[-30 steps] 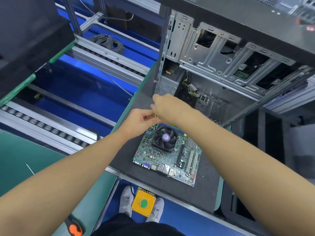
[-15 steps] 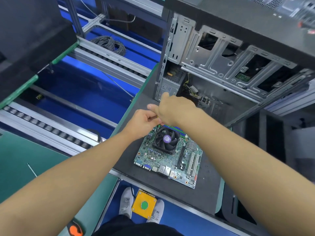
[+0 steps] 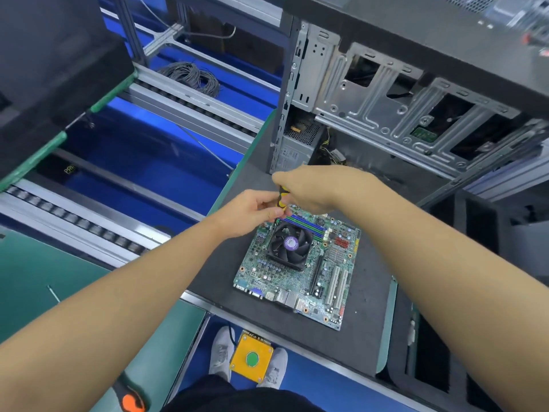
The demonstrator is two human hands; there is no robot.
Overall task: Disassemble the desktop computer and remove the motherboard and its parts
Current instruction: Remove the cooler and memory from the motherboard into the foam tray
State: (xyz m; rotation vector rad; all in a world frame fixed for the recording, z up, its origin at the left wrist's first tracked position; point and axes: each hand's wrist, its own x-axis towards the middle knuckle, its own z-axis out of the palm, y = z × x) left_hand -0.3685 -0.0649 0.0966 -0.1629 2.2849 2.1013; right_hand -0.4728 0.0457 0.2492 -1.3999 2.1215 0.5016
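1. Right hand (image 3: 315, 188) curled round the top of a yellow-and-black screwdriver (image 3: 282, 199).
2. Left hand (image 3: 252, 212) pinching the same handle lower down, touching the right hand.
3. Directly under the grip: far left corner of the motherboard (image 3: 297, 281), flat on the dark mat (image 3: 365, 322).
4. Just nearer than the grip: cooler fan (image 3: 289, 243).
5. Beyond the grip: open computer case (image 3: 371, 99).

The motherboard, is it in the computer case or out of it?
Out. The motherboard lies flat on the dark mat, in front of the open case, with its cooler fan facing up.
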